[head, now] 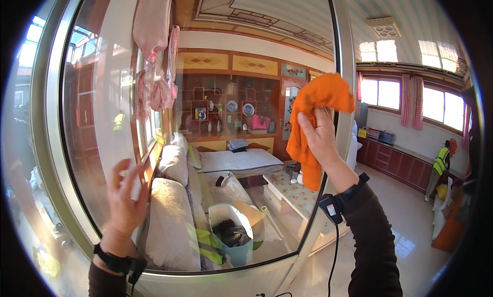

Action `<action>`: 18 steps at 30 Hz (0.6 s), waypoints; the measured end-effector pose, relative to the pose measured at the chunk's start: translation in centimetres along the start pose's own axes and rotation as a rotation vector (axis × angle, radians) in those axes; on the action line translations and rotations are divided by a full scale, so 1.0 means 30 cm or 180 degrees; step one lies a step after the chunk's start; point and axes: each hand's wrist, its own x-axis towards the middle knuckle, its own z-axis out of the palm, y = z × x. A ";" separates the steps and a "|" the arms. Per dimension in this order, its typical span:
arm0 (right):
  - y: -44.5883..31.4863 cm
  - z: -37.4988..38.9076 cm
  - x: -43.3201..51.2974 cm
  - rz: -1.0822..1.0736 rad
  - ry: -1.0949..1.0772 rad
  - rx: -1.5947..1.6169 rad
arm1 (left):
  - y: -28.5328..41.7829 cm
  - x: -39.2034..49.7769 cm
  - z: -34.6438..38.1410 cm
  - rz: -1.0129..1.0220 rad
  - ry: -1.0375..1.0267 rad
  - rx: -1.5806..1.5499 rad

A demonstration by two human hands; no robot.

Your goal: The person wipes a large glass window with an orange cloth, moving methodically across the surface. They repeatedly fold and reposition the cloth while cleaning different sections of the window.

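Observation:
An orange cloth (308, 143) hangs from my right hand (322, 137), its top folded over beside the right upright of a pale window frame (344, 35). Before me spans the large glass pane (250, 123) in that frame. The cloth covers part of the pane's right edge; whether it presses on the glass is hard to tell. My left hand (127, 198) is raised at the lower left of the pane, fingers apart and holding nothing. Both wrists wear black straps with a small device.
Through the glass show a sofa (173, 223), a flowered table (292, 189), a wooden display cabinet (231, 92) and a bin (235, 254) with a black bag. To the right, a person (440, 166) in a yellow vest stands by low cabinets (393, 162). A black cable (334, 254) hangs from my right wrist.

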 end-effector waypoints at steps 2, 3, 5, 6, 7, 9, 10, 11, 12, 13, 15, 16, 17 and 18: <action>0.000 0.032 0.002 0.0544 -0.0479 0.0128 | -0.118 -0.018 -0.091 0.0141 0.0097 0.0909; -0.004 0.044 0.011 0.0709 -0.0668 0.0106 | -0.182 -0.022 -0.137 0.0217 0.0081 0.1419; -0.022 0.068 0.042 0.0362 -0.0502 -0.0008 | -0.303 -0.031 -0.218 0.0140 0.0049 0.2054; -0.037 0.079 0.061 0.0297 -0.0520 -0.0013 | -0.360 -0.034 -0.247 0.0107 0.0084 0.2366; -0.060 0.103 0.084 0.0162 -0.0376 0.0124 | -0.413 -0.041 -0.270 0.0073 0.0122 0.2673; -0.122 0.151 0.129 -0.0327 -0.0307 -0.0043 | -0.495 -0.063 -0.296 -0.0172 -0.0035 0.2987; -0.163 0.184 0.151 -0.0459 -0.0357 0.0029 | -0.531 -0.071 -0.296 -0.0172 -0.0024 0.3057; -0.211 0.216 0.168 -0.0572 -0.0414 0.0142 | -0.560 -0.080 -0.294 -0.0178 -0.0009 0.3128; -0.264 0.248 0.172 -0.0834 -0.0433 -0.0030 | -0.583 -0.091 -0.285 -0.0203 -0.0017 0.3138; -0.318 0.277 0.176 -0.1071 -0.0462 -0.0162 | -0.601 -0.102 -0.279 -0.0259 -0.0041 0.2964; -0.410 0.319 0.185 -0.1728 -0.0534 -0.0346 | -0.627 -0.118 -0.268 -0.0327 -0.0053 0.2597; -0.449 0.340 0.195 -0.1886 -0.0418 -0.0244 | -0.635 -0.125 -0.262 -0.0373 -0.0060 0.2613; -0.476 0.348 0.206 -0.1840 -0.0408 -0.0283 | -0.642 -0.130 -0.259 -0.0338 -0.0031 0.2569; -0.498 0.356 0.220 -0.1835 -0.0386 -0.0294 | -0.648 -0.133 -0.256 -0.0303 0.0024 0.2533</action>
